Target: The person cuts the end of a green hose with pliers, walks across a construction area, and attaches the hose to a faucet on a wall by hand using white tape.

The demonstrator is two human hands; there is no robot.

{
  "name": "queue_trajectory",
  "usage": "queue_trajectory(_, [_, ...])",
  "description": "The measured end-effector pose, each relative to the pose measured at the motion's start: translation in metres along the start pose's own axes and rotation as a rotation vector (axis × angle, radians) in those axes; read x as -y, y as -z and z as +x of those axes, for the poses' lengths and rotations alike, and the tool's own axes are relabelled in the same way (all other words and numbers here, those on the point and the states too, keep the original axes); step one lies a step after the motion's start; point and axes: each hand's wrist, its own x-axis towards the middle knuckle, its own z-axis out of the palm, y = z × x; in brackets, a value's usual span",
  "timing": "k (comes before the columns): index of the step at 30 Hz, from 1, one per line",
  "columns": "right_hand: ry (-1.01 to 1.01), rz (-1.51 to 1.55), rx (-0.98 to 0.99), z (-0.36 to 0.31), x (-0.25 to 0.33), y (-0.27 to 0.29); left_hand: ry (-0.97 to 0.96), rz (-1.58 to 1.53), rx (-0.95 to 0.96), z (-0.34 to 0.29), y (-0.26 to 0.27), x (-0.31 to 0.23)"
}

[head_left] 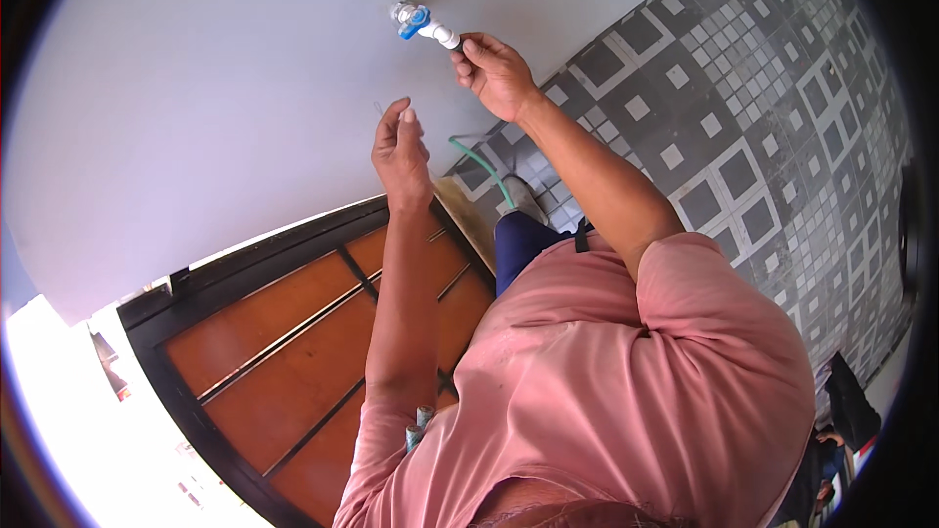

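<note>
A white tap [442,34] with a blue handle [416,22] sticks out from the pale wall. At the tip of its spout, my right hand [497,76] pinches a short dark piece [463,45] between thumb and fingers; most of that piece is hidden. Lower and to the left, my left hand [401,152] is raised in front of the wall, apart from the tap. Its thumb and forefinger are pinched together, and a thin, faint strand [379,109] shows beside the fingertips.
Below the tap a green hose [484,164] hangs down to the patterned tile floor [699,200]. An orange-brown panelled door [284,342] with a black frame stands at the left, with bright daylight beyond it. Dark items [849,406] lie at the lower right.
</note>
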Motion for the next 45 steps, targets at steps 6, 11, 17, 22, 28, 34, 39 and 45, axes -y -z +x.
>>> queue_trajectory(6, [0.073,-0.044,-0.018,0.001,-0.005,0.001,0.007,0.042,0.327,0.063,-0.033,0.001])
queue_trajectory(11, [0.043,-0.183,-0.067,0.0,-0.003,-0.003,-0.028,0.026,0.519,0.098,-0.044,0.012])
queue_trajectory(17, [0.226,-0.433,-0.146,-0.009,-0.009,-0.014,-0.091,-0.042,0.797,0.115,-0.045,0.007])
queue_trajectory(22, [0.37,-0.297,-0.155,-0.005,-0.035,-0.018,-0.127,-0.029,0.819,0.123,-0.044,0.008])
queue_trajectory(28, [0.255,0.012,-0.054,0.008,-0.039,-0.004,-0.143,-0.011,0.824,0.138,-0.041,0.018])
queue_trajectory(34, [0.106,0.032,0.092,0.008,-0.028,0.001,-0.228,0.062,0.859,0.145,-0.041,0.016])
queue_trajectory(39, [0.171,-0.3,-0.174,-0.003,-0.032,-0.006,-0.209,0.077,0.834,0.143,-0.04,0.012])
queue_trajectory(45, [0.471,-0.447,-0.204,-0.001,-0.042,-0.008,-0.208,0.075,0.797,0.141,-0.039,0.012])
